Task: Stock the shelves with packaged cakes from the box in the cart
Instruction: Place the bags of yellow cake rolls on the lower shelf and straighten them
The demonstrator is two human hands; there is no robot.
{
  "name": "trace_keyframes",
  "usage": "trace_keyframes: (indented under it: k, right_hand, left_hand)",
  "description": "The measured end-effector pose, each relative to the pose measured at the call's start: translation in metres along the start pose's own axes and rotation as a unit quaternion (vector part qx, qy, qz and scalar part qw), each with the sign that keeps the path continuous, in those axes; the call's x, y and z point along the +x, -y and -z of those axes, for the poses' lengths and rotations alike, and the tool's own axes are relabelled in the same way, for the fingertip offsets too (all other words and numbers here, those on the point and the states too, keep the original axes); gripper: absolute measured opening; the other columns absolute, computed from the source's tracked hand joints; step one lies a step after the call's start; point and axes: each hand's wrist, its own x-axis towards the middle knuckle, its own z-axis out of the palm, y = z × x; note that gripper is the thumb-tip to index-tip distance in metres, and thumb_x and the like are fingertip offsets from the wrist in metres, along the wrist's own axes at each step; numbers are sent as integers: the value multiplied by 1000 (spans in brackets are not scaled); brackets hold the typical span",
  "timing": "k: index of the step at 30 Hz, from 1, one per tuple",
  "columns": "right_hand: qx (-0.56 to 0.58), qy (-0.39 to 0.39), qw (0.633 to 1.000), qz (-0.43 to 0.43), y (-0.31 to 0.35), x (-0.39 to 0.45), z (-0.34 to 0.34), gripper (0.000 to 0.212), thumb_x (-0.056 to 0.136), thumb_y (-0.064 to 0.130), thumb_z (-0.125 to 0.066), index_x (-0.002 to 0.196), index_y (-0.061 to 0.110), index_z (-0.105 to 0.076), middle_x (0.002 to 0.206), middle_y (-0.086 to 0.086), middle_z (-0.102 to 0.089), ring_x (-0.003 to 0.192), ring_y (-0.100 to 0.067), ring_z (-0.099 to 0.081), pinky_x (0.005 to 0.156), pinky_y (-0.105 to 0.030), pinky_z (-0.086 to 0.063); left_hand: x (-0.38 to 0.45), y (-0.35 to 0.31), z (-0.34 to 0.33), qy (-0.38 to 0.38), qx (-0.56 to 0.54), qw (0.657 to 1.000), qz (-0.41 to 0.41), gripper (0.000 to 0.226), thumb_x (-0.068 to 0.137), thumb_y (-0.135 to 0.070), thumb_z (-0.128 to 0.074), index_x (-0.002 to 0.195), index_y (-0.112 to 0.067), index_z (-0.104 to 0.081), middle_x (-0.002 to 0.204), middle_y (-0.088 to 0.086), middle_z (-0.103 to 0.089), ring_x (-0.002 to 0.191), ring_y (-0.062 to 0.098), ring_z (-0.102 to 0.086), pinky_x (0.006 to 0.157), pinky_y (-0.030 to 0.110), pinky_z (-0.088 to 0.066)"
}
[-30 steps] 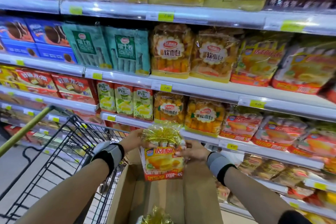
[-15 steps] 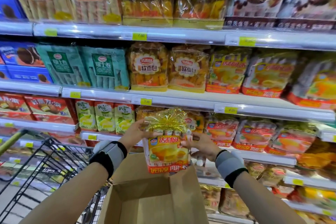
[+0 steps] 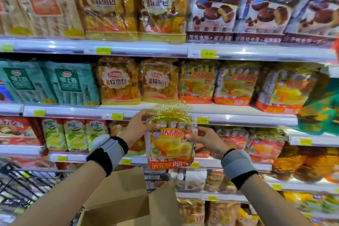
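Note:
I hold one cake package [image 3: 170, 145], yellow and red with a gold ribbon tuft on top, upright in front of the shelves. My left hand [image 3: 138, 126] grips its upper left side and my right hand [image 3: 207, 139] grips its right side. Its top reaches the edge of the middle shelf [image 3: 238, 115], where matching yellow and red cake packages [image 3: 234, 86] stand. The open cardboard box [image 3: 124, 198] sits below my arms in the black wire cart [image 3: 23, 183]. The inside of the box is hidden.
Shelves run across the whole view. Bread bags [image 3: 119, 80] and teal packs [image 3: 67, 82] stand left of the matching cakes. Chocolate pie packs [image 3: 216, 5] fill the top shelf on the right. More yellow and red packs [image 3: 266, 145] stand on the shelf behind my right hand.
Both hands have lifted the cake package up out of the box, from the lower shelf's level to the middle shelf's edge. My view has tilted upward.

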Motion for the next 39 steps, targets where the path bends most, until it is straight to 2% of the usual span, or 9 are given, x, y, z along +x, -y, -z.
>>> trace_keyframes:
  k: [3,8,13,16,23,26,29,33,39]
  right_hand:
    - [-5,-22,1000,14,4,2,24,92,59,52,-87,129,3,-52,120,-14,-64,111,-29,-61,79,-51,-56]
    - [-1,-41,998,42,10,7,54,50,72,39,-82,104,5,-64,97,-13,-70,90,-22,-66,63,-37,-51]
    - [4,-63,996,67,22,17,79,45,73,45,-79,102,12,-71,98,-1,-74,93,-16,-66,76,-36,-52]
    - [5,-81,993,83,28,31,91,67,60,60,-82,100,7,-70,97,-8,-73,90,-25,-67,70,-42,-52]
    - [-31,-100,988,118,56,51,114,61,67,64,-75,100,12,-71,102,-17,-70,94,-27,-67,66,-42,-58]
    - [-37,-105,987,119,66,58,120,51,73,60,-73,100,16,-71,101,-7,-73,96,-26,-67,64,-38,-58]
    - [-36,-106,986,125,75,62,127,34,80,51,-70,93,20,-68,97,-2,-73,90,-21,-68,61,-34,-55]
    - [-40,-120,983,132,82,74,136,44,76,55,-72,93,15,-68,96,-7,-74,91,-28,-70,63,-37,-56]
    - [-40,-116,984,129,92,84,147,48,77,54,-71,101,13,-68,96,-5,-74,90,-23,-70,66,-36,-57]
  left_hand:
    - [12,-21,-20,5,7,1000,-17,58,83,-18,-73,131,-24,-42,126,-11,-44,103,10,-49,81,24,-43]
    - [35,-46,-40,-7,56,998,-29,67,79,-25,-77,137,-20,-43,127,-9,-46,114,15,-50,92,31,-47]
    - [54,-79,-53,0,52,998,-35,103,45,-61,-85,132,-21,-49,135,-3,-53,122,20,-52,101,41,-47]
    - [70,-92,-61,-3,63,997,-44,81,63,-43,-84,132,-17,-50,129,-3,-55,119,18,-52,99,38,-47]
    - [103,-120,-72,-23,62,997,-51,69,86,-26,-70,144,-14,-35,143,9,-46,115,20,-52,83,31,-45]
    - [113,-125,-77,-30,53,997,-43,70,88,-23,-67,146,-8,-30,148,11,-39,123,22,-47,85,28,-41]
    - [119,-135,-81,-41,64,996,-47,41,90,-22,-65,124,-10,-48,132,5,-48,103,11,-45,72,18,-41]
    - [124,-145,-82,-57,57,995,-61,54,89,-24,-67,132,-3,-41,124,-2,-49,104,12,-50,73,25,-42]
    - [151,-145,-73,-32,39,998,-40,44,75,-29,-81,107,-8,-60,101,8,-71,87,19,-69,76,36,-58]
